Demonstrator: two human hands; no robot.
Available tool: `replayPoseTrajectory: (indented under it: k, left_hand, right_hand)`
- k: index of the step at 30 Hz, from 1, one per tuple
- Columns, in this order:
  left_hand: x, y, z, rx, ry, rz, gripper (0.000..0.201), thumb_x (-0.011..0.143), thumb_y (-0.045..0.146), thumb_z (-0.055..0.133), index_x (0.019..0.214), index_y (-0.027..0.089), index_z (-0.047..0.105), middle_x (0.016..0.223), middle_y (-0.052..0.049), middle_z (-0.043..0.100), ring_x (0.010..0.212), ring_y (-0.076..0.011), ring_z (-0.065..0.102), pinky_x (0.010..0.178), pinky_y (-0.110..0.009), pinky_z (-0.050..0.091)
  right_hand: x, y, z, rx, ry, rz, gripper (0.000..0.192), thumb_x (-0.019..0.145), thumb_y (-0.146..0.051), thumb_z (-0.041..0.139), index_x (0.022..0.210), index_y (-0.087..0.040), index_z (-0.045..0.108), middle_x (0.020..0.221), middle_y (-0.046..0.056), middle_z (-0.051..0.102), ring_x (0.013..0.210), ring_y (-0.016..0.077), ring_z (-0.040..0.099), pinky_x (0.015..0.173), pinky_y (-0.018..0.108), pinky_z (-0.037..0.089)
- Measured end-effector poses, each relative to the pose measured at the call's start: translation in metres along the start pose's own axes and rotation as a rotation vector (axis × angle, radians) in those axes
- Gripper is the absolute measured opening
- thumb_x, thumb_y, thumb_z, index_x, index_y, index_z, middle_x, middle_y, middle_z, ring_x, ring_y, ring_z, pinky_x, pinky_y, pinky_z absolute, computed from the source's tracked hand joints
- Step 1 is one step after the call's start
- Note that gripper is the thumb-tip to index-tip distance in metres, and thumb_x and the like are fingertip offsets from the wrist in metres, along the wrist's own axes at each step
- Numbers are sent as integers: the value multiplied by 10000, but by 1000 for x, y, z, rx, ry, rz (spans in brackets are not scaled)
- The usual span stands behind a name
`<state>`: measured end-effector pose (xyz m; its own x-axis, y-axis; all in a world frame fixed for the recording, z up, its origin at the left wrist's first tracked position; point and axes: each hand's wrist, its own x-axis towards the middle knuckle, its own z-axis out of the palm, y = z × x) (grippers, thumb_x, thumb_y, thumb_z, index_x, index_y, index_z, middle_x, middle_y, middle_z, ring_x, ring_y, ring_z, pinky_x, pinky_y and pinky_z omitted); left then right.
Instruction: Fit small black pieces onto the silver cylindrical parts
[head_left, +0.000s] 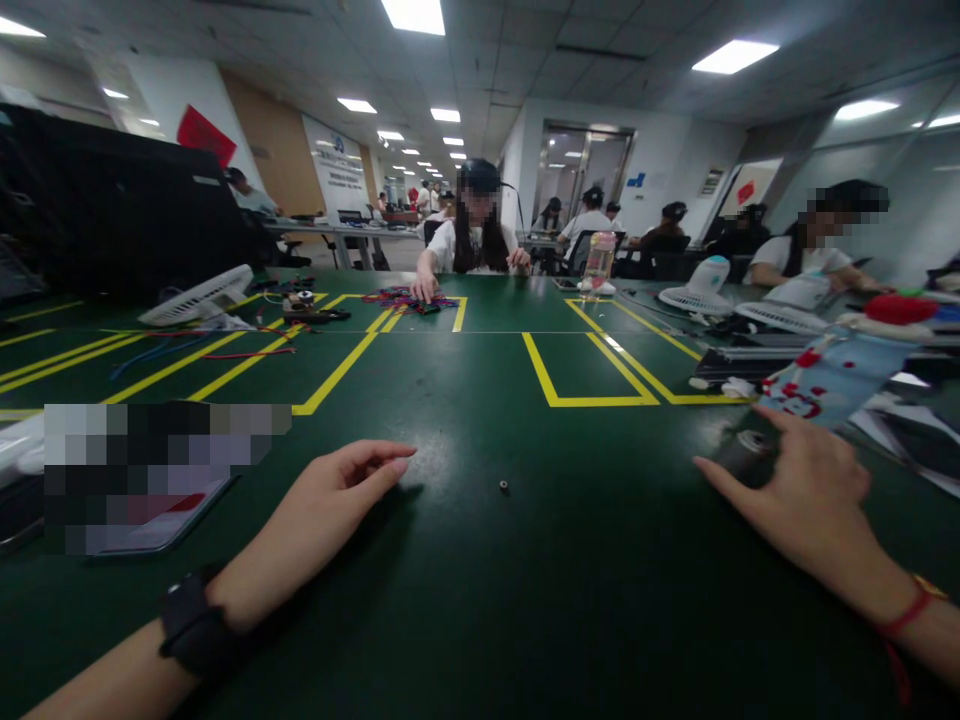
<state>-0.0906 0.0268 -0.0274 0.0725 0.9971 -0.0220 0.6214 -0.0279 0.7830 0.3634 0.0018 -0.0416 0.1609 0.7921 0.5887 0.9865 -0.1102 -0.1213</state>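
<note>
A small metal ring-like piece (504,486) lies on the green table (465,600) between my hands. My left hand (349,482) rests left of it, fingers loosely stretched and the thumb close beneath them; nothing shows in its grasp. On the right, my right hand (814,490) is open, thumb and index finger spread apart. A dark cylinder with a metallic end (746,455) stands in that gap, partly hidden by the hand; whether they touch is unclear. Just behind is a light-blue patterned bag-like item with red spots (821,375).
At left lies a clear-edged flat item (169,525), partly pixelated. Farther back are a white fan (199,297), loose wires (247,350) and yellow tape lines (600,402). Across the table, a person's hand (426,287) touches a wire bundle (397,298). A bottle (599,262) and white fans (784,300) stand back right.
</note>
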Motion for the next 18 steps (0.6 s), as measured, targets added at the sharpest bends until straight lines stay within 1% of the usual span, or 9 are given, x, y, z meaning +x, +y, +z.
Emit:
replayPoseTrajectory:
  k: [1,2,4,7,9,11,13,15,18]
  left_hand:
    - [0,2,1,-5,5,-5,417,815,553,536,1096,272,665,833,-17,710,690,-202,627,549,-267,432]
    - [0,3,2,-5,7,-8,412,814,552,538,1085,271,669,829,-17,712,694,-205,630,560,-272,437]
    - [-1,4,2,4,4,-3,404,819,551,531,1074,270,668,836,-17,713,720,-216,639,601,-290,452]
    - [-2,3,2,23,-9,27,382,838,539,514,1053,262,665,937,-28,710,842,-240,650,719,-330,463]
    - [-3,3,1,28,-20,36,371,849,532,506,1040,255,661,991,-34,701,913,-250,641,778,-349,452]
    - [-4,4,0,24,-35,21,369,856,533,499,1042,255,654,999,-33,697,929,-251,637,790,-353,446]
    - [-4,5,-1,18,-51,-2,372,858,542,494,1044,260,649,980,-24,699,909,-246,639,774,-347,447]
    - [-4,6,0,6,-61,-7,370,856,549,496,1038,266,650,970,-16,699,902,-241,639,769,-338,447]
    - [-4,7,2,-2,-58,7,366,853,548,504,1026,263,653,981,-14,695,914,-237,638,778,-332,446]
  right_hand:
    - [-1,-20,-2,4,38,-114,784,728,-627,564,1320,-140,401,1301,176,443,1201,382,391,965,565,326]
    - [-3,-43,-3,53,23,-235,711,764,-591,551,1322,-173,410,1323,144,433,1223,350,376,991,544,305]
    - [-6,-96,-2,228,-136,-431,527,837,-504,517,1296,-253,454,1316,72,456,1202,269,405,981,470,324]
    - [-9,-165,6,426,-405,-534,377,863,-455,523,1212,-315,548,1223,27,537,1099,216,464,890,399,353]
    - [-7,-189,11,471,-465,-542,241,869,-431,527,1050,-319,640,1083,11,605,1000,191,505,849,383,338]
    - [1,-189,11,472,-462,-525,207,897,-393,486,929,-295,665,981,2,630,940,172,527,853,390,315]
    - [12,-167,4,449,-411,-469,240,914,-383,441,934,-266,650,971,8,631,933,170,540,871,396,308]
    - [26,-130,-8,354,-286,-385,274,901,-415,431,942,-237,635,989,22,629,938,182,549,866,389,324]
    - [40,-62,-26,13,-70,-183,349,845,-493,440,931,-218,638,1015,55,630,962,240,551,838,418,340]
